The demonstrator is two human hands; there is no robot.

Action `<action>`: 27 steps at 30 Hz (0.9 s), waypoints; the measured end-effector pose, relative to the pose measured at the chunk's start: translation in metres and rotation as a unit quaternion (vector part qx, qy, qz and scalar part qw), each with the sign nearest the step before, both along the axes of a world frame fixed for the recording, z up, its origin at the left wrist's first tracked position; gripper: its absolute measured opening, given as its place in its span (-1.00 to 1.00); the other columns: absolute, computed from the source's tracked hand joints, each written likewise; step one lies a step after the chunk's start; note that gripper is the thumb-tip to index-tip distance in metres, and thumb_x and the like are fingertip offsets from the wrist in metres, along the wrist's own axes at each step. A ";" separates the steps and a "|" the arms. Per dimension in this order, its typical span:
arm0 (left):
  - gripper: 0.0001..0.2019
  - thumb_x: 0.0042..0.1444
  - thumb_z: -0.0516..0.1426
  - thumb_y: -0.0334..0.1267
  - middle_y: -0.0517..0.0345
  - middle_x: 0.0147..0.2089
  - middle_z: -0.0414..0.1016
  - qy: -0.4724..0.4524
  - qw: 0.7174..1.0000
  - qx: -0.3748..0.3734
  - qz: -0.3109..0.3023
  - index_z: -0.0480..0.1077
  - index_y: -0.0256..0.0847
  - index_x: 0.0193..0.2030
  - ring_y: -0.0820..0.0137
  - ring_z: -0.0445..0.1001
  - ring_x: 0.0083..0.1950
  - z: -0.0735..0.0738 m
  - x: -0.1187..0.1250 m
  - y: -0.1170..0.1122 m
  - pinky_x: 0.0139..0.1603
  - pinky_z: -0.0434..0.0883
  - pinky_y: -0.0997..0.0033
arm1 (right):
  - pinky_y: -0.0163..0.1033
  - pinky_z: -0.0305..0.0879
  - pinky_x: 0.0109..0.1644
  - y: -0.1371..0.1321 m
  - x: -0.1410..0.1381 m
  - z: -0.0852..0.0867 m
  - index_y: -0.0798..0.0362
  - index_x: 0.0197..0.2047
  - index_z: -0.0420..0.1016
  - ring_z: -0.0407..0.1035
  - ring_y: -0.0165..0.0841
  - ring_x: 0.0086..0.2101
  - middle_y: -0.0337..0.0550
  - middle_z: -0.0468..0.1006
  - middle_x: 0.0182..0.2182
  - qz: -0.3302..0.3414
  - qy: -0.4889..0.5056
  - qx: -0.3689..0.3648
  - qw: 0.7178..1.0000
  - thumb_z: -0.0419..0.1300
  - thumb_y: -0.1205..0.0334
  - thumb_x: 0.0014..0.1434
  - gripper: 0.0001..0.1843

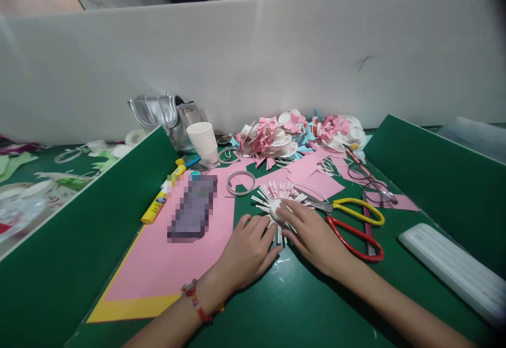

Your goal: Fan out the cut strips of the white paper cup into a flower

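Note:
A paper cup cut into a fringe of strips [272,195] lies spread on the green table like a sunburst, its round base facing up. My left hand [251,250] is at its near left edge, fingers curled and bunched against the strips; exactly which strip they pinch is hidden. Across the base and right side lies my right hand [310,234], its fingers stretched out and resting on the cup. Just right of that hand are scissors [331,207] with one yellow and one red handle, blades partly behind the strips.
Pink paper [209,263] on a yellow sheet lies left, bearing a blurred dark rectangular object [193,208] and a glue stick [158,205]. Behind stand stacked paper cups [203,142] and a pile of cut cups [272,137]. Glasses [377,192] and a white case [450,269] lie right. Green dividers [446,179] flank the table.

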State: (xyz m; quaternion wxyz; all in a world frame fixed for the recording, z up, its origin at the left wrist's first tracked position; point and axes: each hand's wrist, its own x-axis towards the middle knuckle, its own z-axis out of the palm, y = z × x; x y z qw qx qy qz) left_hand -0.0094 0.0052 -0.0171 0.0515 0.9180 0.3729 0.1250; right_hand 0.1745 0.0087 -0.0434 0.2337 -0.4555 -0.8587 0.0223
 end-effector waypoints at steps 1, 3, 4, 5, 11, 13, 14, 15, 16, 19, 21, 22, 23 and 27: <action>-0.64 0.14 -0.04 -0.20 -0.27 -0.05 0.40 -0.005 1.000 0.002 0.008 0.32 -0.35 0.00 0.06 0.35 -0.05 0.000 -0.002 0.001 -0.10 0.24 0.02 | 0.02 0.18 0.09 -0.002 0.001 -0.002 0.04 0.13 0.22 0.15 -0.15 0.10 0.02 0.30 0.11 0.017 -0.008 -0.011 1.000 0.00 0.30 0.19 -0.59; -0.62 0.14 -0.03 -0.17 -0.30 0.05 0.34 -0.036 0.999 0.001 0.010 0.30 -0.33 0.03 0.03 0.30 0.04 0.000 -0.004 0.007 -0.01 0.19 -0.02 | 0.06 0.12 0.14 -0.002 0.004 -0.005 0.03 0.18 0.17 0.07 -0.16 0.15 -0.01 0.26 0.14 0.037 -0.015 -0.029 0.999 -0.01 0.33 0.19 -0.54; -0.60 0.13 -0.03 -0.16 -0.29 0.11 0.30 -0.052 0.999 -0.003 0.002 0.29 -0.32 0.05 0.02 0.25 0.11 0.001 -0.005 0.011 0.06 0.12 -0.05 | 0.08 0.10 0.15 -0.001 0.005 -0.006 0.02 0.19 0.15 0.05 -0.16 0.16 -0.01 0.25 0.15 0.042 -0.015 -0.036 0.998 -0.01 0.34 0.19 -0.52; -0.59 0.13 -0.02 -0.14 -0.26 0.16 0.26 -0.062 0.998 -0.011 -0.010 0.28 -0.30 0.07 0.02 0.18 0.18 0.002 -0.006 0.015 0.13 0.04 -0.06 | 0.09 0.09 0.15 0.000 0.006 -0.006 0.01 0.20 0.13 0.03 -0.16 0.17 -0.02 0.24 0.16 0.050 -0.015 -0.044 0.998 -0.02 0.36 0.18 -0.51; -0.46 0.16 -0.08 -0.09 -0.25 0.26 0.10 -0.030 0.994 -0.101 0.011 0.09 -0.37 0.22 0.11 0.12 0.24 -0.009 -0.012 0.009 0.19 0.09 0.09 | 0.09 -0.03 0.21 0.010 0.013 0.002 -0.02 0.18 0.16 -0.01 -0.25 0.19 -0.14 0.21 0.18 0.089 -0.024 -0.088 0.992 -0.07 0.44 0.17 -0.50; -0.43 0.17 -0.09 -0.09 -0.25 0.30 -0.01 -0.027 0.993 -0.113 0.027 -0.01 -0.38 0.26 0.13 0.03 0.29 -0.015 -0.015 -0.001 0.20 0.10 0.10 | 0.09 -0.06 0.22 0.012 0.015 0.002 0.00 0.18 0.16 -0.04 -0.26 0.20 -0.16 0.21 0.19 0.095 -0.033 -0.090 0.991 -0.07 0.48 0.14 -0.47; -0.41 0.16 -0.09 -0.07 -0.24 0.31 -0.03 -0.022 0.993 -0.117 0.022 -0.02 -0.36 0.26 0.13 -0.03 0.31 -0.017 -0.017 -0.006 0.21 0.07 0.06 | 0.09 -0.07 0.22 0.012 0.015 0.002 0.00 0.19 0.15 -0.05 -0.25 0.20 -0.16 0.20 0.19 0.097 -0.038 -0.088 0.991 -0.07 0.50 0.13 -0.45; -0.39 0.15 -0.07 -0.04 -0.22 0.31 -0.05 -0.015 0.993 -0.120 0.015 -0.02 -0.33 0.26 0.12 -0.08 0.32 -0.019 -0.018 -0.009 0.22 0.04 0.03 | 0.10 -0.06 0.22 0.012 0.016 0.002 0.00 0.19 0.14 -0.05 -0.24 0.21 -0.15 0.20 0.19 0.096 -0.043 -0.084 0.991 -0.08 0.51 0.12 -0.44; -0.37 0.13 -0.06 0.00 -0.20 0.32 -0.05 -0.007 0.992 -0.122 0.006 -0.02 -0.31 0.26 0.12 -0.12 0.33 -0.020 -0.019 -0.012 0.23 0.02 0.01 | 0.11 -0.05 0.21 0.012 0.016 0.002 0.01 0.20 0.14 -0.06 -0.22 0.21 -0.14 0.19 0.19 0.092 -0.046 -0.077 0.992 -0.09 0.53 0.12 -0.42; -0.33 0.10 -0.07 0.07 -0.21 0.33 -0.10 0.015 0.992 -0.123 -0.001 -0.02 -0.33 0.26 0.10 -0.17 0.34 -0.021 -0.019 -0.015 0.25 -0.01 0.00 | 0.12 0.00 0.19 0.007 0.015 0.002 0.05 0.19 0.16 0.00 -0.19 0.19 -0.09 0.22 0.18 0.070 -0.034 -0.029 0.997 -0.11 0.57 0.09 -0.41; -0.31 0.10 -0.08 0.09 -0.23 0.33 -0.12 0.019 0.992 -0.121 0.003 -0.01 -0.36 0.26 0.09 -0.18 0.34 -0.021 -0.017 -0.015 0.25 -0.02 -0.01 | 0.06 0.07 0.16 0.000 0.013 0.004 0.09 0.13 0.26 0.15 -0.20 0.11 -0.03 0.35 0.09 0.067 -0.001 0.006 0.998 -0.08 0.53 0.12 -0.50; -0.30 0.09 -0.07 0.09 -0.24 0.33 -0.12 0.017 0.993 -0.120 0.005 -0.02 -0.36 0.26 0.08 -0.18 0.34 -0.021 -0.016 -0.015 0.25 -0.02 -0.02 | 0.03 0.13 0.14 -0.003 0.011 0.005 0.09 0.08 0.32 0.24 -0.21 0.05 -0.02 0.43 0.02 0.074 0.017 0.016 0.997 -0.05 0.48 0.14 -0.56; -0.29 0.09 -0.07 0.09 -0.24 0.33 -0.12 0.015 0.993 -0.118 0.009 -0.03 -0.36 0.27 0.07 -0.17 0.33 -0.020 -0.015 -0.016 0.25 -0.02 -0.02 | -0.01 0.18 0.10 -0.006 0.010 0.006 0.08 0.03 0.37 0.31 -0.23 -0.02 -0.02 0.48 -0.05 0.083 0.031 0.016 0.996 -0.03 0.43 0.15 -0.62; -0.34 0.13 -0.08 0.03 -0.24 0.31 -0.04 0.013 0.994 -0.101 0.031 -0.04 -0.36 0.27 0.08 -0.08 0.32 -0.019 -0.012 -0.020 0.23 0.05 -0.02 | -0.10 0.30 -0.01 -0.013 0.004 0.006 0.07 -0.09 0.45 0.37 -0.24 -0.12 -0.03 0.52 -0.13 0.100 0.045 -0.035 0.993 0.03 0.33 0.16 -0.72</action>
